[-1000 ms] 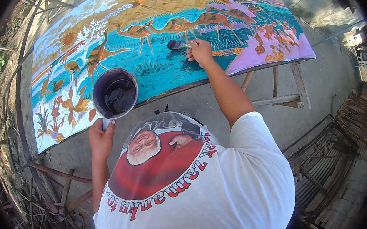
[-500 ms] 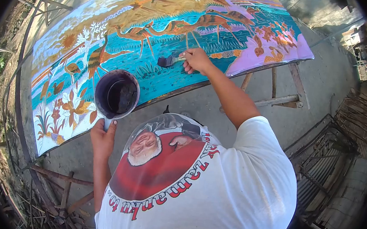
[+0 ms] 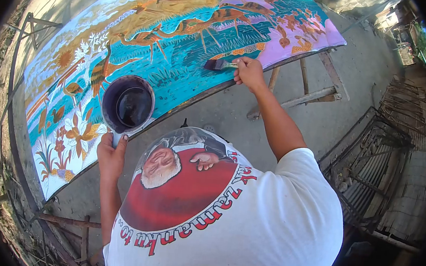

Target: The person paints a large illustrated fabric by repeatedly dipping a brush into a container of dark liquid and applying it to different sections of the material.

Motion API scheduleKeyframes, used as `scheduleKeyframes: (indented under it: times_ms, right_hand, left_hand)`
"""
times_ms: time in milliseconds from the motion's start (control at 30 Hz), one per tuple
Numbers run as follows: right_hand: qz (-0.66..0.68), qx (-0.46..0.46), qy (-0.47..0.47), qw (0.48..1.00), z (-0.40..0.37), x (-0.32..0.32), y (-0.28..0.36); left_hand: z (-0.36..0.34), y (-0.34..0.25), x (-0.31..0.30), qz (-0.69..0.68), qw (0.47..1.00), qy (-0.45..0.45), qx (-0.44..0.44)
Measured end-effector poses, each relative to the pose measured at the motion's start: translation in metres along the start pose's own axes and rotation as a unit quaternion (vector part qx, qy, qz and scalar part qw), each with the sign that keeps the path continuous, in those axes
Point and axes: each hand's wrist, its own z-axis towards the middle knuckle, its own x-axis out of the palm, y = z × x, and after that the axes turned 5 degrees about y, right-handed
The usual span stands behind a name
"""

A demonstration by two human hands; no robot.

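My right hand (image 3: 250, 73) is closed round the handle of a flat paintbrush (image 3: 217, 64). The brush's dark bristles lie at the turquoise water area of a large painted cloth (image 3: 177, 80), near its front edge. Orange long-necked birds, white plants and a pink patch are painted on it. In my left hand (image 3: 111, 153) is the pale handle of a dipper (image 3: 128, 104), its round bowl overlapping the cloth's near edge in this view. Dark purple liquid covers the inside bottom of the dipper.
Wooden trestle legs (image 3: 307, 93) prop the cloth's frame at the right. A pole frame (image 3: 9, 90) runs along the left. Beyond my right side lie a metal rack (image 3: 373, 152) and bundled sticks (image 3: 403, 106) on the concrete ground (image 3: 366, 65).
My right hand has drawn the brush rightward over the turquoise area, and darker strokes show there. The view has shifted slightly, and the dipper stays in my left hand.
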Motion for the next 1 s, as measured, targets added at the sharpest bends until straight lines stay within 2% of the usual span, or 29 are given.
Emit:
scheduleKeyframes:
  times_ms: [67,133,200,267,333,400,433,500,533,600,633,700,733,767,800,833,867,900,933,967,1000]
  right_hand:
    - [-0.058,-0.027,-0.142,0.988,0.023,-0.044,-0.018]
    - [-0.164,-0.038,-0.272,0.947,0.044,-0.084,-0.043]
    - [-0.118,-0.018,-0.271,0.955,0.022,-0.070,-0.026]
    - [-0.047,-0.001,-0.225,0.973,-0.009,-0.034,-0.006]
    - [-0.001,0.019,-0.109,0.994,-0.033,0.014,-0.001]
    - [-0.016,0.021,-0.010,1.000,-0.062,0.051,0.021]
    - [-0.015,0.019,-0.011,1.000,-0.070,0.055,0.034]
    - [0.037,-0.059,0.016,0.997,-0.088,0.062,0.063]
    - [0.037,-0.061,0.016,0.997,-0.098,0.064,0.080]
    - [0.122,-0.180,0.080,0.973,-0.119,0.067,0.113]
    - [0.122,-0.179,0.082,0.973,-0.130,0.075,0.127]
    - [-0.060,-0.229,0.184,0.954,-0.145,0.099,0.148]
    - [-0.061,-0.232,0.185,0.953,-0.139,0.113,0.138]
    - [-0.153,-0.370,0.167,0.901,-0.129,0.129,0.117]
    - [-0.239,-0.496,0.144,0.822,-0.123,0.138,0.105]
    - [-0.240,-0.497,0.146,0.821,-0.125,0.137,0.108]
    - [-0.178,-0.330,0.208,0.903,-0.128,0.134,0.112]
    - [-0.110,-0.149,0.263,0.947,-0.128,0.130,0.114]
    - [-0.035,-0.097,0.258,0.961,-0.122,0.121,0.108]
    - [-0.037,-0.097,0.266,0.958,-0.116,0.110,0.102]
    - [0.071,-0.080,0.240,0.965,-0.109,0.098,0.097]
  left_hand:
    - [-0.002,-0.012,-0.007,0.008,1.000,0.016,0.003]
    - [-0.001,-0.020,-0.014,0.014,0.999,0.030,0.006]
    - [0.000,-0.019,-0.018,0.002,0.999,0.049,0.005]
    - [0.001,-0.019,-0.019,0.000,0.998,0.055,0.028]
    - [0.002,-0.017,-0.022,-0.001,0.997,0.057,0.049]
    - [0.007,-0.012,-0.024,0.023,0.994,0.072,0.074]
    - [0.009,-0.010,-0.025,0.023,0.994,0.071,0.076]
    - [0.009,-0.009,-0.024,0.028,0.991,0.081,0.107]
    - [0.009,-0.014,-0.025,0.050,0.989,0.090,0.107]
    - [0.016,-0.012,-0.022,0.075,0.987,0.091,0.109]
    - [0.019,-0.010,-0.020,0.099,0.984,0.094,0.112]
    - [0.026,-0.007,-0.015,0.118,0.984,0.093,0.098]
    - [0.029,-0.005,-0.008,0.150,0.977,0.076,0.128]
    - [0.031,-0.006,-0.003,0.183,0.969,0.059,0.157]
    - [0.031,-0.020,-0.004,0.185,0.972,0.093,0.111]
    - [0.029,-0.030,-0.003,0.184,0.973,0.091,0.109]
    - [0.027,-0.039,-0.001,0.152,0.979,0.099,0.092]
    - [0.028,-0.044,0.002,0.119,0.985,0.105,0.073]
    - [0.029,-0.044,0.004,0.117,0.986,0.101,0.068]
    - [0.031,-0.044,0.006,0.107,0.986,0.092,0.089]
    - [0.032,-0.044,0.007,0.098,0.986,0.082,0.111]
